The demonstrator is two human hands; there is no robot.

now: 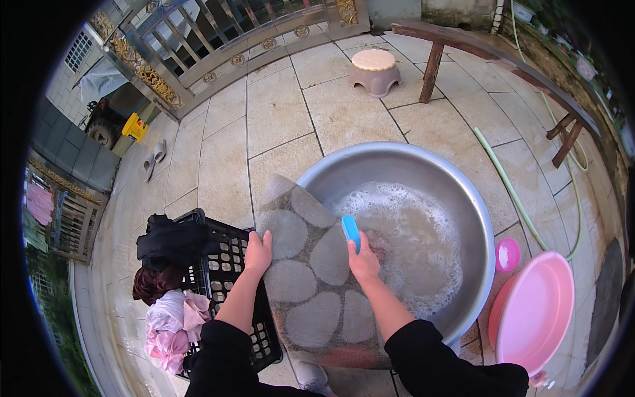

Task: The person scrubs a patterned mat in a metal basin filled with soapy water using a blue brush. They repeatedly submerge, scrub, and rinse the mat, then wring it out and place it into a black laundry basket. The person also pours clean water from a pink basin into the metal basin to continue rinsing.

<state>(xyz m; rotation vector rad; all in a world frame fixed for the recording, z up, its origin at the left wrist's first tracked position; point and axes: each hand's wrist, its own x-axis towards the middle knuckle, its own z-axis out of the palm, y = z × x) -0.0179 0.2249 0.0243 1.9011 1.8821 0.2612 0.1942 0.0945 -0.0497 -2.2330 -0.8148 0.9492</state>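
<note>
A grey floor mat with a pebble pattern [290, 280] hangs over the left rim of a large metal basin [471, 198]. Its left edge is held by my left hand [258, 253], thumb on top. My right hand [365, 259] grips a blue scrubbing brush [350, 233] at the mat's right side; its underside is mostly hidden. Foamy, cloudy water [416, 243] fills the basin's lower part. Beneath my left forearm, a black plastic crate [223, 263] stands beside the mat.
Dark clothing [171, 243] and pink clothes [171, 342] lie on the crate's left side. A pink tub [536, 312] leans at right near a small pink bowl [507, 255]. A green hose [511, 188], plastic stool [374, 72] and wooden bench [486, 52] are farther off.
</note>
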